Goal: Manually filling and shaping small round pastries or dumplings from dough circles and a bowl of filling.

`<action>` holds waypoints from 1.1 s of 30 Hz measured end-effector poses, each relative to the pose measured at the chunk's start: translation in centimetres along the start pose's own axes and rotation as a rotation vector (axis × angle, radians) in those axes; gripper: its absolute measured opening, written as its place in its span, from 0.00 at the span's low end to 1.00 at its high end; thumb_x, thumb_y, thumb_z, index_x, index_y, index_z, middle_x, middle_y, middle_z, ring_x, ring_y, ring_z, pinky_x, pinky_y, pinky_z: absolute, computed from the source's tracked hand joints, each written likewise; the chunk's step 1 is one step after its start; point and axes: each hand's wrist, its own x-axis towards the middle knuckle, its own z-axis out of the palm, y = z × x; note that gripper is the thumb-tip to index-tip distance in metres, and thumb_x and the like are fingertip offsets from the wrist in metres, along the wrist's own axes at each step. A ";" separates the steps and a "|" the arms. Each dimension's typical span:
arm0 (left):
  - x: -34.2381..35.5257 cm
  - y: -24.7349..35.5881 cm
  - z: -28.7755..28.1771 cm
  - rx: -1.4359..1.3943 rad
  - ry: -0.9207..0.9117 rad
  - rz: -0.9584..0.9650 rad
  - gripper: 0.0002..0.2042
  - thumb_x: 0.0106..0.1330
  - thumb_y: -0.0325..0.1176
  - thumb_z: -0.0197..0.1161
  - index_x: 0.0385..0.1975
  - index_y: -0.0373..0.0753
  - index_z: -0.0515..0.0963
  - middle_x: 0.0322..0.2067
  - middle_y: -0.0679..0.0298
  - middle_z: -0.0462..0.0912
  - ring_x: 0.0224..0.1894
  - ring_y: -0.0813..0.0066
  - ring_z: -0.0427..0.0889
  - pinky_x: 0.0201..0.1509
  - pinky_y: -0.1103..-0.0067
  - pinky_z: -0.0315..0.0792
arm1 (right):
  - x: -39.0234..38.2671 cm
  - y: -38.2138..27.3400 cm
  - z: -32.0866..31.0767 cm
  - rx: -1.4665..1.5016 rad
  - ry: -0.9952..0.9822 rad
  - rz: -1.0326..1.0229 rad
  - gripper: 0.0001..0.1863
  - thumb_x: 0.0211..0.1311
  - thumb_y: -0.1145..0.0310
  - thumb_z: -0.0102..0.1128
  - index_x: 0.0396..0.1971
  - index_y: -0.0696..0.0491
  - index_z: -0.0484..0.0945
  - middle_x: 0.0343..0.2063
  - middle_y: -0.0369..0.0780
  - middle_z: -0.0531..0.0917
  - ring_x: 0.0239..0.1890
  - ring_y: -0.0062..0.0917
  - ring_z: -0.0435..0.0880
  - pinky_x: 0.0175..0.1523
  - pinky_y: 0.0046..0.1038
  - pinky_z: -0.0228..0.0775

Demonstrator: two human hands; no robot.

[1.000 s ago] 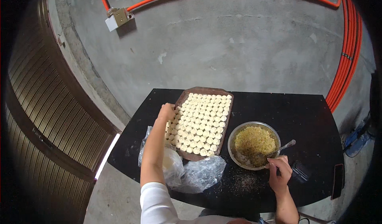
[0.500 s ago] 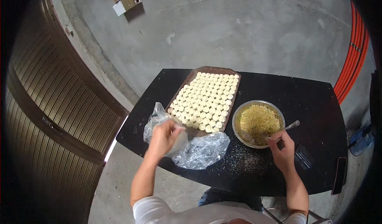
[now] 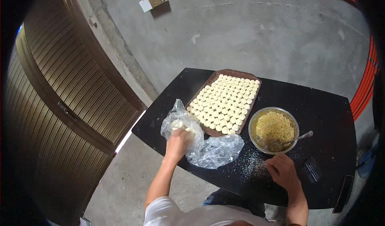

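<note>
My left hand point(image 3: 177, 145) reaches into the mouth of a clear plastic bag point(image 3: 167, 122) that holds pale, flat dough pieces point(image 3: 177, 124). Its fingertips are among those pieces, and their grip is hidden. My right hand point(image 3: 284, 170) hovers by the near rim of a metal bowl point(image 3: 297, 123), fingers loosely bent, thumb apart, nothing seen in them. Yellow crumbly filling point(image 3: 274, 125) with darker specks fills the bowl. A spoon point(image 3: 305, 135) leans in it, its handle over the right rim. Beyond the bag, a brown tray point(image 3: 256, 90) bears rows of small cream-coloured dumplings point(image 3: 224, 101).
White crumbs point(image 3: 252, 168) are scattered on the black table point(image 3: 321, 109) before the bowl. Crumpled clear plastic point(image 3: 218, 150) lies between bag and crumbs. A small dark packet point(image 3: 312, 170) and a dark phone-like slab point(image 3: 343, 194) are at the right. A grey wall point(image 3: 260, 37) stands behind.
My right hand has let go of the spoon and drawn back toward me from the bowl. My left hand has gone down into the bag. The whole view has shifted.
</note>
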 end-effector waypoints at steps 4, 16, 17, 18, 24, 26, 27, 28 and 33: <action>0.1 -1.5 1.7 0.106 -0.037 0.042 0.14 0.47 0.25 0.62 0.37 0.35 0.75 0.47 0.53 0.72 0.49 0.55 0.73 0.50 0.70 0.69 | 0.1 0.1 -0.1 -0.010 -0.005 0.000 0.06 0.46 0.77 0.62 0.26 0.53 0.77 0.21 0.39 0.77 0.28 0.32 0.78 0.34 0.31 0.71; 1.4 -2.5 0.7 0.005 -0.182 -0.027 0.07 0.53 0.27 0.57 0.32 0.37 0.77 0.40 0.55 0.77 0.42 0.54 0.77 0.44 0.69 0.71 | 0.1 0.2 -0.2 -0.035 0.006 0.003 0.06 0.45 0.79 0.61 0.25 0.54 0.77 0.20 0.39 0.76 0.25 0.33 0.76 0.31 0.31 0.69; 1.4 -3.2 0.9 0.012 -0.200 0.001 0.06 0.54 0.27 0.56 0.31 0.37 0.77 0.39 0.54 0.77 0.41 0.54 0.77 0.43 0.69 0.71 | 0.1 0.3 -0.2 -0.036 0.009 0.004 0.06 0.45 0.79 0.61 0.25 0.54 0.77 0.20 0.39 0.76 0.25 0.33 0.76 0.31 0.31 0.69; 1.5 -3.6 1.2 0.039 -0.214 0.017 0.07 0.54 0.26 0.55 0.32 0.36 0.77 0.37 0.53 0.76 0.39 0.52 0.77 0.41 0.68 0.71 | 0.2 0.4 -0.1 -0.030 0.018 -0.012 0.06 0.45 0.79 0.62 0.25 0.54 0.77 0.20 0.39 0.76 0.25 0.32 0.76 0.31 0.31 0.69; 1.2 -3.0 1.3 -0.053 -0.211 0.096 0.09 0.54 0.24 0.55 0.35 0.34 0.74 0.40 0.53 0.75 0.41 0.52 0.76 0.44 0.68 0.71 | -0.1 0.2 0.2 0.031 -0.045 -0.014 0.07 0.43 0.79 0.63 0.25 0.54 0.77 0.19 0.39 0.76 0.24 0.32 0.76 0.30 0.31 0.69; 1.4 -2.4 0.8 -0.035 -0.222 0.126 0.09 0.53 0.24 0.55 0.34 0.34 0.75 0.40 0.53 0.75 0.42 0.52 0.76 0.45 0.68 0.71 | -0.1 0.1 0.2 0.041 -0.050 -0.043 0.07 0.43 0.78 0.63 0.25 0.54 0.77 0.19 0.39 0.76 0.24 0.31 0.76 0.30 0.31 0.69; 1.4 -2.3 0.7 -0.013 -0.228 0.148 0.09 0.52 0.25 0.55 0.34 0.34 0.75 0.39 0.53 0.76 0.42 0.53 0.76 0.46 0.67 0.71 | -0.2 0.2 0.4 0.047 -0.074 -0.056 0.07 0.43 0.78 0.63 0.26 0.54 0.77 0.19 0.38 0.76 0.24 0.31 0.76 0.30 0.30 0.69; 1.3 -2.3 0.7 -0.011 -0.228 0.146 0.09 0.52 0.25 0.55 0.34 0.34 0.75 0.39 0.53 0.76 0.42 0.53 0.76 0.46 0.67 0.71 | -0.2 0.3 0.5 0.052 -0.097 -0.068 0.07 0.43 0.78 0.63 0.26 0.53 0.78 0.19 0.38 0.76 0.24 0.31 0.76 0.30 0.30 0.69; 1.7 -4.2 3.1 0.135 -0.172 0.184 0.11 0.51 0.23 0.56 0.35 0.33 0.73 0.43 0.52 0.74 0.44 0.53 0.74 0.46 0.69 0.71 | -0.3 -0.1 0.9 0.061 -0.101 -0.078 0.06 0.44 0.77 0.63 0.26 0.52 0.78 0.20 0.37 0.77 0.25 0.30 0.77 0.30 0.29 0.70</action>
